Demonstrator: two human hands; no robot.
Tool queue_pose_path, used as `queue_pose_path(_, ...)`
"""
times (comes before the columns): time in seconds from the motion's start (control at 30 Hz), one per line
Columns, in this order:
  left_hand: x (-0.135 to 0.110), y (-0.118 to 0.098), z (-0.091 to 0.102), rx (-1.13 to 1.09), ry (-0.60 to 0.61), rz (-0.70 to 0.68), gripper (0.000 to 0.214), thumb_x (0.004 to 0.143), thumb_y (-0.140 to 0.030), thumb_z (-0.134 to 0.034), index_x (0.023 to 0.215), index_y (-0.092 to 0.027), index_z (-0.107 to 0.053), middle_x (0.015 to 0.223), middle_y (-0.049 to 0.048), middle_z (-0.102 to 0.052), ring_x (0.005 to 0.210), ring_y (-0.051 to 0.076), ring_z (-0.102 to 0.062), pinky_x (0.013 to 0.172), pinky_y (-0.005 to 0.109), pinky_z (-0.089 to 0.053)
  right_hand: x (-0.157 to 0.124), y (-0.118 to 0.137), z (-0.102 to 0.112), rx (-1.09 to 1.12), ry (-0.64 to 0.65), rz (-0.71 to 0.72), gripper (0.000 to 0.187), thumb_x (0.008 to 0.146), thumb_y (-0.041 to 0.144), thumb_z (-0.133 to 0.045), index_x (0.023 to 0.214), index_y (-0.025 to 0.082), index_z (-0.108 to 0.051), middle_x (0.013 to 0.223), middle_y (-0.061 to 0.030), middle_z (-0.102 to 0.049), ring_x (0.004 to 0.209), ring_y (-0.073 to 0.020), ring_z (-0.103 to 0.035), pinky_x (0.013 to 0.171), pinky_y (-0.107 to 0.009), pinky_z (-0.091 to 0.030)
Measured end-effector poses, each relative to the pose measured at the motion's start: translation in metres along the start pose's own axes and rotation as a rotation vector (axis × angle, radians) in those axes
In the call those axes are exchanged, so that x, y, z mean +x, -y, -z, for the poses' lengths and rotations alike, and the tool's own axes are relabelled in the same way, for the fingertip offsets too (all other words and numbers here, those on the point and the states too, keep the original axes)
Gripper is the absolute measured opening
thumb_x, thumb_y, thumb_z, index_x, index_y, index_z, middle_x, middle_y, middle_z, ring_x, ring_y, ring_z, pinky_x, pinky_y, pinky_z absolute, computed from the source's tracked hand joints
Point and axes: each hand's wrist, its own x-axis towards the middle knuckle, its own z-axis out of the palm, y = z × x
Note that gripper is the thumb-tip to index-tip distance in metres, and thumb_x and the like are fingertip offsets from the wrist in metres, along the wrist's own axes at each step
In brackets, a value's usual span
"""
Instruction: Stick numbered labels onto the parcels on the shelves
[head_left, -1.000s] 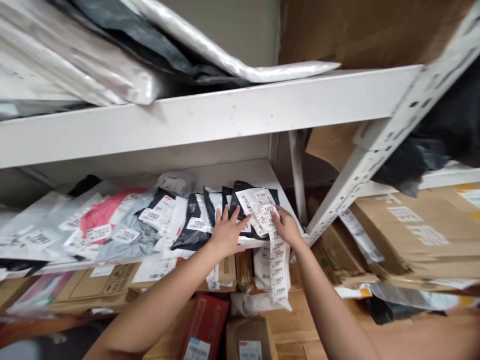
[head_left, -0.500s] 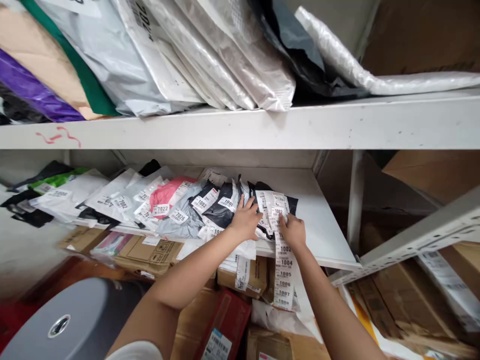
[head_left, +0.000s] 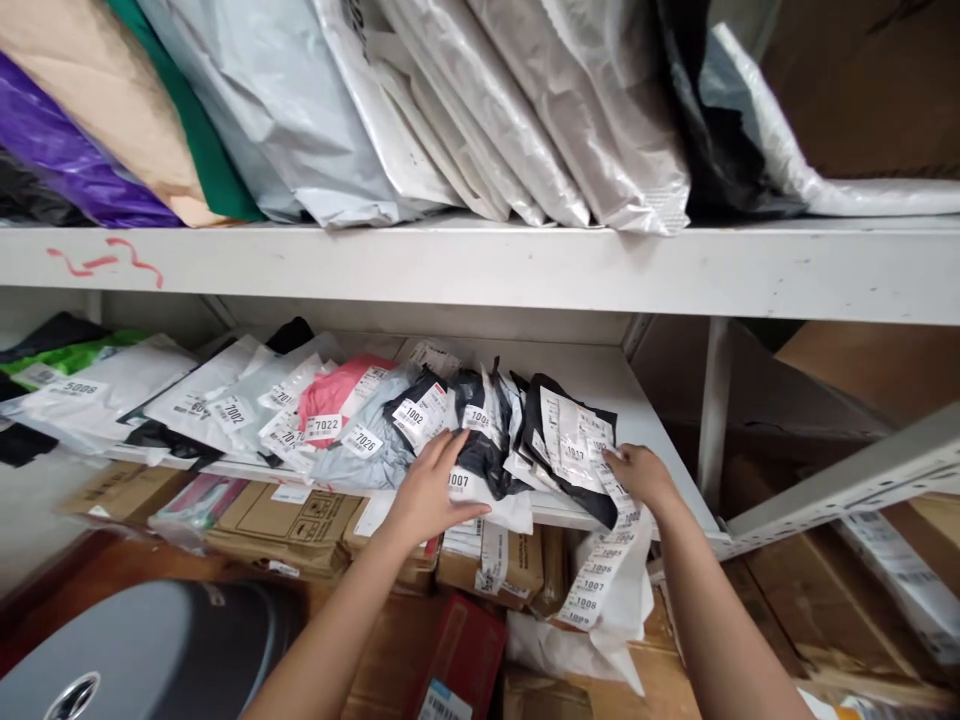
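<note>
My right hand [head_left: 641,478] is closed on the top of a long strip of numbered labels [head_left: 594,585], which hangs down past the shelf edge with numbers such as 1006 and 1008 showing. Beside it lies a black parcel bag [head_left: 551,390] with a white label reading 1017. My left hand [head_left: 431,495] has thumb and fingers apart. It is at the front of a dark plastic parcel [head_left: 476,385] and a white one [head_left: 510,512] marked 1007. Just left of the fingertips rests a black parcel labelled 1002 [head_left: 421,410].
More labelled bags, including a pink one [head_left: 330,390] and a white one [head_left: 112,385], line the shelf [head_left: 637,390]. Upright mailers [head_left: 285,120] fill the shelf above. Below are cardboard boxes [head_left: 285,525], a red box [head_left: 469,650] and a grey rounded object [head_left: 150,640].
My left hand has drawn back and left from between the parcels. My right hand has moved right with the label strip, uncovering the 1017 label. The view has shifted slightly.
</note>
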Motion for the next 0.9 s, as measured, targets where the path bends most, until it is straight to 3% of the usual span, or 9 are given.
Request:
queue_pose_path(0.1,-0.001,0.012,0.007,-0.045,0.092,-0.086,0.096,0.068,-0.062,-0.07,0.148,-0.029,-0.028,0.149,0.0082,-0.039,0.145,0.032,-0.015,0.116,0.049,-0.023,0.004,0.003,-0.009,0.263,-0.124,0.059,0.035,0.072,0.054,-0.059,0.059,0.021,-0.058,0.099,-0.0118,-0.069,0.095,-0.0279,-0.061,0.077,-0.034,-0.044)
queue_pose_path(0.17,-0.004,0.017,0.01,-0.059,0.135,-0.114,0.096,0.069,-0.057,-0.072,0.149,-0.032,-0.026,0.152,0.0065,-0.034,0.146,0.032,-0.009,0.116,0.051,-0.023,0.004,0.003,-0.017,0.434,-0.103,0.027,0.038,0.071,0.055,-0.06,0.056,0.021,-0.056,0.112,-0.0112,-0.067,0.102,-0.029,-0.06,0.083,-0.034,-0.044)
queue_pose_path(0.3,-0.016,0.025,-0.002,0.036,0.036,-0.015,0.104,0.063,-0.04,-0.081,0.149,-0.035,-0.023,0.159,0.0075,-0.016,0.145,0.038,-0.004,0.113,0.058,-0.022,0.002,0.002,-0.03,0.541,-0.092,-0.045,0.042,0.067,0.057,-0.064,0.051,0.021,-0.05,0.123,-0.0096,-0.064,0.107,-0.0307,-0.059,0.09,-0.037,-0.042)
queue_pose_path(0.37,-0.019,0.028,-0.011,0.065,-0.031,0.038,0.097,0.066,-0.032,-0.08,0.148,-0.035,-0.027,0.158,0.0089,-0.016,0.144,0.038,-0.01,0.112,0.057,-0.026,0.001,0.006,-0.037,0.526,-0.123,-0.021,0.043,0.067,0.058,-0.065,0.051,0.021,-0.049,0.125,-0.0094,-0.063,0.111,-0.031,-0.058,0.095,-0.038,-0.04)
queue_pose_path(0.47,-0.015,0.039,-0.014,0.021,-0.099,0.077,0.077,0.079,-0.026,-0.068,0.146,-0.03,-0.032,0.151,0.0114,-0.031,0.137,0.032,-0.032,0.11,0.048,-0.035,0.003,0.025,-0.054,0.553,-0.11,0.032,0.044,0.069,0.059,-0.063,0.052,0.02,-0.051,0.123,-0.0098,-0.064,0.112,-0.0296,-0.057,0.096,-0.037,-0.041)
queue_pose_path(0.57,-0.007,0.053,0.0,-0.059,-0.143,0.137,0.057,0.086,-0.019,-0.052,0.141,-0.026,-0.041,0.131,0.0103,-0.052,0.119,0.025,-0.052,0.103,0.039,-0.043,0.006,0.051,-0.075,0.629,-0.085,0.044,0.044,0.068,0.061,-0.064,0.056,0.019,-0.056,0.125,-0.0108,-0.062,0.113,-0.0285,-0.056,0.098,-0.037,-0.04)
queue_pose_path(0.67,-0.007,0.056,0.019,-0.054,-0.152,0.142,0.053,0.082,-0.013,-0.05,0.133,-0.026,-0.048,0.122,0.0081,-0.055,0.111,0.023,-0.055,0.099,0.038,-0.045,0.01,0.068,-0.088,0.671,-0.071,0.034,0.044,0.068,0.062,-0.064,0.067,0.018,-0.063,0.125,-0.0109,-0.063,0.113,-0.028,-0.057,0.098,-0.038,-0.042)
queue_pose_path(0.8,-0.004,0.052,0.037,0.014,-0.368,0.204,0.048,0.081,-0.022,-0.055,0.129,-0.021,-0.045,0.134,0.0127,-0.043,0.129,0.03,-0.039,0.111,0.045,-0.031,0.014,0.065,-0.082,0.671,-0.06,0.013,0.04,0.066,0.058,-0.068,0.068,0.018,-0.065,0.124,-0.0109,-0.064,0.107,-0.0289,-0.061,0.092,-0.037,-0.046)
queue_pose_path(0.9,0.011,0.061,0.043,-0.089,-0.418,0.488,0.064,0.084,-0.05,-0.054,0.135,-0.017,-0.034,0.136,0.0201,-0.034,0.129,0.036,-0.039,0.107,0.05,-0.033,0.017,0.055,-0.07,0.662,-0.089,0.003,0.038,0.064,0.056,-0.07,0.063,0.019,-0.065,0.121,-0.0121,-0.066,0.106,-0.0311,-0.063,0.087,-0.036,-0.048)
